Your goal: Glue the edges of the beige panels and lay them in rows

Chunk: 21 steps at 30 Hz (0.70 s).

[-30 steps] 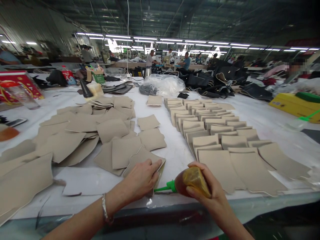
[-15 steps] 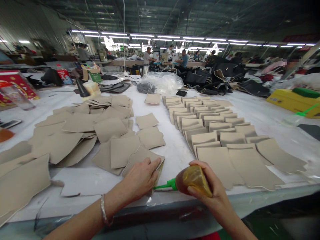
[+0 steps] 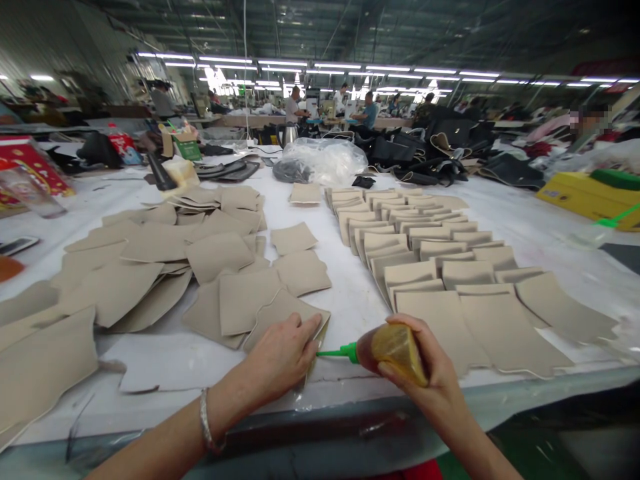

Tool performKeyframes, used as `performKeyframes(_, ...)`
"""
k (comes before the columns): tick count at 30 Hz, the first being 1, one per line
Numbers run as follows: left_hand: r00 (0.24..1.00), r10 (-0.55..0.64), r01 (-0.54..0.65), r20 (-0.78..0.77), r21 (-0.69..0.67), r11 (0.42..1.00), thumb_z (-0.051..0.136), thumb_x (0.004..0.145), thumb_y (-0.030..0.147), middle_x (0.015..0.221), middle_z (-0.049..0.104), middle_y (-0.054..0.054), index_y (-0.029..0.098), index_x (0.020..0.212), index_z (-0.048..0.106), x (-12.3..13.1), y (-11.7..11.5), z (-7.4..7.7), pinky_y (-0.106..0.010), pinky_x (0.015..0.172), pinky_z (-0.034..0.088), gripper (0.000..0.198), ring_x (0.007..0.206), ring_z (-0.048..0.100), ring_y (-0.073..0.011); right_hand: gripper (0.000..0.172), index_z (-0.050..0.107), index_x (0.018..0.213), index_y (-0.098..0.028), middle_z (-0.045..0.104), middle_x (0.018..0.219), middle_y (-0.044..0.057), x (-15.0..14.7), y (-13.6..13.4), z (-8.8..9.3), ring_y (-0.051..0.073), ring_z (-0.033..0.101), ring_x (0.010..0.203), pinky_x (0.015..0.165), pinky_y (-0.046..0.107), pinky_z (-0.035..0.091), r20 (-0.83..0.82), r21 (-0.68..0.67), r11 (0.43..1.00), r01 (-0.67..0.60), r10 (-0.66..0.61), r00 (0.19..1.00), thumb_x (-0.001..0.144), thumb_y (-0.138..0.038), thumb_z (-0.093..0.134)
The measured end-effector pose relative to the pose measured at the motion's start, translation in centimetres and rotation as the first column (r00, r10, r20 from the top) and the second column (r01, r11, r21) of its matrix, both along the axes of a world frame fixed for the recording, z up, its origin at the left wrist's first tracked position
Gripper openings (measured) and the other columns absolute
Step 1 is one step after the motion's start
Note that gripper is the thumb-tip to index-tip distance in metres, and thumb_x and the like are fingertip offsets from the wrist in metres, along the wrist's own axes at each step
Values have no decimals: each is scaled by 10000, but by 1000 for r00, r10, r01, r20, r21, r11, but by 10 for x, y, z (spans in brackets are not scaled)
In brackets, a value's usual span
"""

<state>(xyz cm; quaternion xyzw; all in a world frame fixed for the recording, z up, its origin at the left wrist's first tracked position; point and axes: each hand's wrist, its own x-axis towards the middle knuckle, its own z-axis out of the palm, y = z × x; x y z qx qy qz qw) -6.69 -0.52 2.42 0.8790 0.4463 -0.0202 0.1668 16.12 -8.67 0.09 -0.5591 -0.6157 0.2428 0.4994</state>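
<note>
My left hand [image 3: 283, 350] lies on a beige leather-like piece [image 3: 285, 310] near the table's front edge, fingers stretched over it and thumb hidden. In my right hand [image 3: 425, 353] is a squeeze bottle [image 3: 393, 350] of amber liquid, held on its side. Its green nozzle [image 3: 337, 352] points left, with the tip at the piece's right edge, close to my left fingers. More beige pieces [image 3: 250, 300] lie under and behind that one. A loose heap of them [image 3: 155, 241] spreads to the left.
Overlapping rows of beige pieces [image 3: 440, 320] cover the right side of the white table [image 3: 350, 293]. Farther back are a clear plastic bag [image 3: 335, 160], dark bags [image 3: 425, 157] and a yellow box [image 3: 585, 198]. A phone [image 3: 17, 245] lies far left. Several people work in the background.
The bottle and my right hand have moved slightly up and right, bringing the nozzle tip farther along the piece's edge. My left hand stays put.
</note>
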Motion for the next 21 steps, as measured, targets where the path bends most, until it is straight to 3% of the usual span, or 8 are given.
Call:
performKeyframes(7,1000,-1,1,22,13,1000,314,919,293,936,595,-61,273,1361,387,-1,1,-3,-352,719,449,448,784,622,-243,461,514,1149,-260,531,1073,14,-10,-15,-3,223,536,934,806,259,431,-152,-121,992,-23,5,988,757,-405,709)
performKeyframes(10,1000,-11,11,21,16,1000,314,919,295,919,595,-57,270,1348,402,-1,0,-4,-355,715,451,439,776,622,-244,441,523,1135,-267,529,1057,7,-7,-14,-1,209,534,902,786,245,437,-135,-110,994,7,-22,991,755,-376,718)
performKeyframes(15,1000,-6,6,20,19,1000,316,917,286,925,595,-57,262,1336,414,0,0,-2,-345,706,449,431,769,621,-237,456,501,1167,-280,539,1067,11,-1,-11,-3,213,547,916,800,252,444,-102,-88,992,-85,76,992,776,-383,712)
performKeyframes(21,1000,-8,8,26,6,1000,316,918,292,925,592,-56,267,1348,402,-1,1,-1,-351,711,445,440,775,620,-243,433,502,1164,-292,520,1095,-12,4,-3,-4,181,517,982,830,201,410,-25,-22,1000,-19,19,1000,795,-364,716)
